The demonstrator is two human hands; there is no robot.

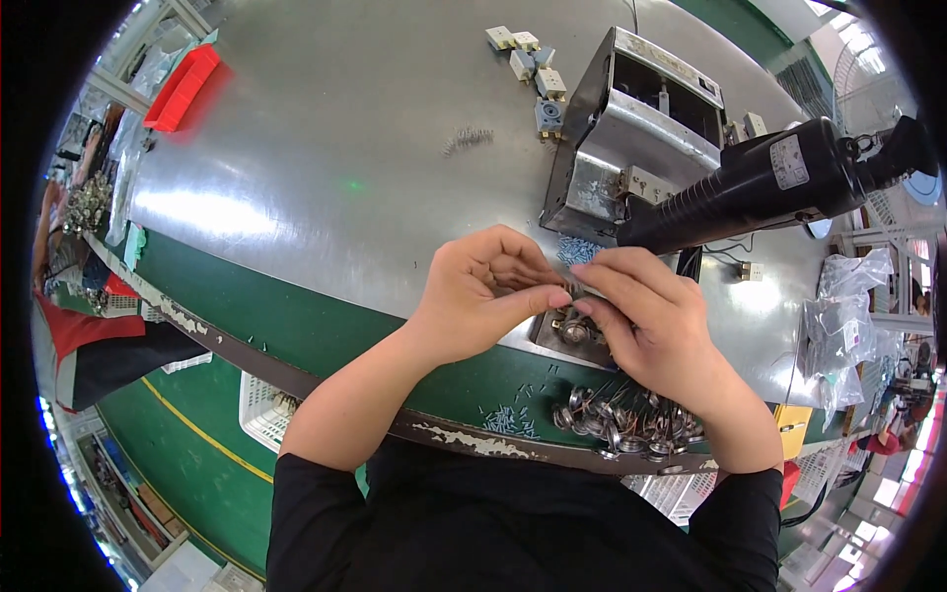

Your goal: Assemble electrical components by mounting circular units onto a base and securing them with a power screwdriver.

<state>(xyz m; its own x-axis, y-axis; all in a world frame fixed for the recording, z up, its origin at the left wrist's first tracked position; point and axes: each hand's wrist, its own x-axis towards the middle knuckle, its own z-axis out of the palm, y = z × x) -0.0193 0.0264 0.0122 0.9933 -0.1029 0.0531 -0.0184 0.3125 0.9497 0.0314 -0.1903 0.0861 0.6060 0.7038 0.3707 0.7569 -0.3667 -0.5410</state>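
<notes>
My left hand (pixel 480 294) and my right hand (pixel 648 314) meet fingertip to fingertip above a small metal fixture (pixel 600 351). Thumb and fingers are pinched on both sides; whatever sits between them is too small and covered to make out. Right below the fingertips, a round metal part (pixel 574 331) rests in the fixture. Beyond the fingers lies a heap of small blue screws (pixel 580 249), partly hidden by my right hand. Close to my right wrist is a pile of round metal parts with thin leads (pixel 621 419).
A black electric screwdriver (pixel 760 183) leans over the metal screw-feeding machine (pixel 641 128). White and grey socket-like blocks (pixel 548 84) and loose springs (pixel 467 140) lie farther back. More screws (pixel 511 420) are scattered near the table edge. A red bin (pixel 182 89) stands far left.
</notes>
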